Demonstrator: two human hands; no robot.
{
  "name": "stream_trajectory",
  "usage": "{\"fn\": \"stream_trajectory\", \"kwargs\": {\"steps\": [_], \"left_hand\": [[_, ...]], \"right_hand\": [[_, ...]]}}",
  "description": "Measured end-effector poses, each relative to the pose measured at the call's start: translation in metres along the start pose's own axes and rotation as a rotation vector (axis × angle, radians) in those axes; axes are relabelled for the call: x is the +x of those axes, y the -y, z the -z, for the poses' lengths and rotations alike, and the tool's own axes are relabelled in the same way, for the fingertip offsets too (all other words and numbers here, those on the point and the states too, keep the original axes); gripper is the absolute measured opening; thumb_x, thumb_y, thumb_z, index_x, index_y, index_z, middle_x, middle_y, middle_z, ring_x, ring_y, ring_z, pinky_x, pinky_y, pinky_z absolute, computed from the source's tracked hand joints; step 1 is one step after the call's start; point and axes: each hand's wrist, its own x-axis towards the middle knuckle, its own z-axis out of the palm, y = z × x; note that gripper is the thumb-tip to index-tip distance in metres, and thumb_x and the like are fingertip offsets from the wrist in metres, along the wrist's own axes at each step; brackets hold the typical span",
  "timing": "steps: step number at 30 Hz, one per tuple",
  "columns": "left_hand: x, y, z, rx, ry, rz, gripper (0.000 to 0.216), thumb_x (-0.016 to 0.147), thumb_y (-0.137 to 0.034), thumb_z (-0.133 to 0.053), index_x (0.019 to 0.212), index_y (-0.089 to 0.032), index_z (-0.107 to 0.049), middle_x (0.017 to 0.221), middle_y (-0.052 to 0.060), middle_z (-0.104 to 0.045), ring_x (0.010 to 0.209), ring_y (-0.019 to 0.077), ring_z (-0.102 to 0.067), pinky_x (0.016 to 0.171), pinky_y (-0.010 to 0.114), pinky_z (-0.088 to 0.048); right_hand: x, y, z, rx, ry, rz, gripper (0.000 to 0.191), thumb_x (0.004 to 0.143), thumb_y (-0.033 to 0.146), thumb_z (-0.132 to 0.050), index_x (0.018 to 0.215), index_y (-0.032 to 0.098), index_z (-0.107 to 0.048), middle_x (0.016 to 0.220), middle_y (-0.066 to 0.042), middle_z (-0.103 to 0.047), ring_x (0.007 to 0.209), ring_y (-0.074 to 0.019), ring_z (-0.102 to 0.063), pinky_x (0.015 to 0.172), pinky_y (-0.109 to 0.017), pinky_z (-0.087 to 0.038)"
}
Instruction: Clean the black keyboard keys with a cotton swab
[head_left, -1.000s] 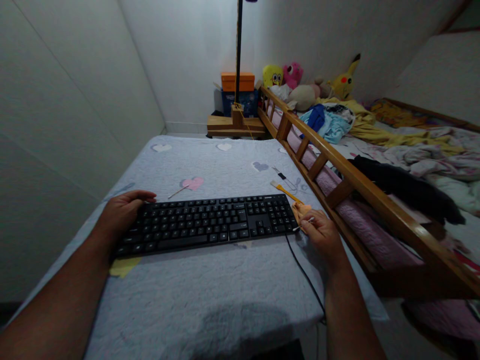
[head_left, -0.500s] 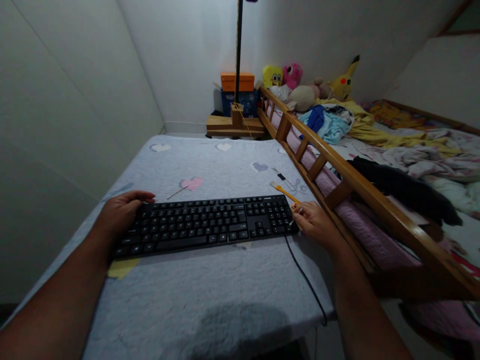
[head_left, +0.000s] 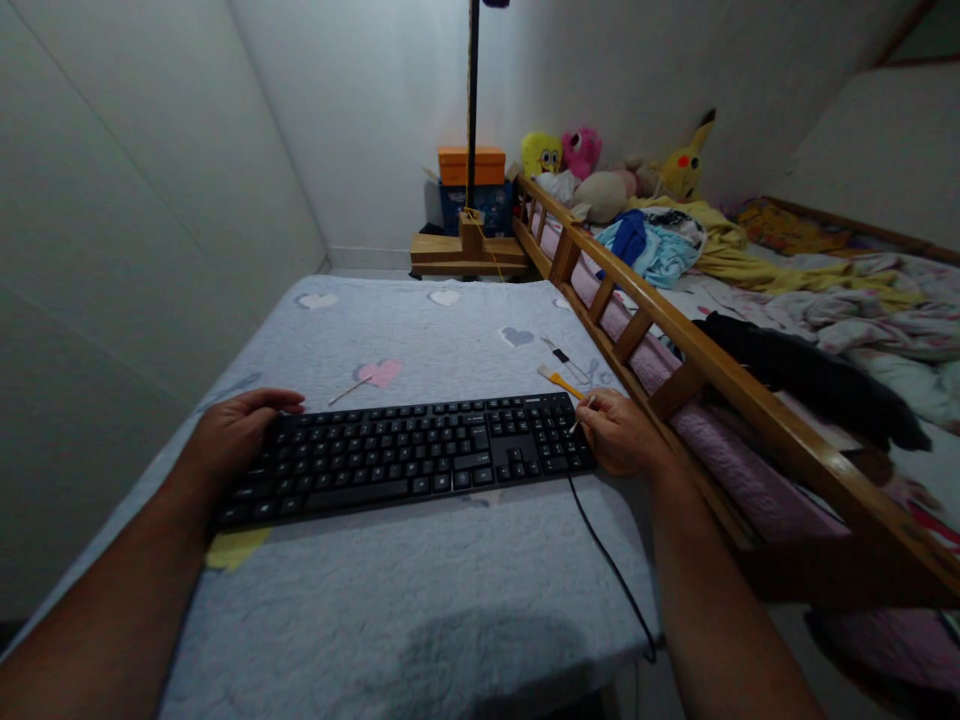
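A black keyboard (head_left: 390, 450) lies face up across the cloth-covered table. My left hand (head_left: 238, 430) grips its left end, with the thumb and forefinger by the upper left corner and the other fingers mostly hidden. Pinched in my right hand (head_left: 619, 430) is a cotton swab (head_left: 576, 424), one tip down at the number pad's right side. Beyond that hand a yellow-handled brush (head_left: 561, 380) lies on the cloth, partly covered by the fingers. A second cotton swab (head_left: 350, 389) rests above the keyboard, across a pink heart print.
Tweezers (head_left: 564, 358) with a black band lie past the brush. The keyboard's cable (head_left: 611, 560) runs over the table's near right edge. A wooden bed rail (head_left: 660, 330) borders the table's right side, and a wall (head_left: 150, 200) rises on the left.
My right hand has shifted slightly up and left along the keyboard's right end, carrying the swab. My left hand stays at the left end. The view has shifted a little.
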Motion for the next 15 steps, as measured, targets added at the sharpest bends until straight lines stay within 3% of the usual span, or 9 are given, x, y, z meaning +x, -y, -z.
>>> {"fn": "stream_trajectory", "kwargs": {"steps": [15], "left_hand": [[-0.003,-0.007,0.0,0.005,-0.016,-0.002,0.033,0.062,-0.032,-0.057,0.088,-0.022,-0.075,0.095,0.006,-0.08,0.097,0.0316,-0.072,0.099,0.047,-0.054]], "right_hand": [[0.0,-0.006,-0.015,0.034,-0.186,-0.005,0.02,0.088,0.033,-0.053,0.073,0.023,-0.063,0.083,-0.006,-0.067,0.09,-0.0254,-0.059,0.088,-0.041,-0.042]]}}
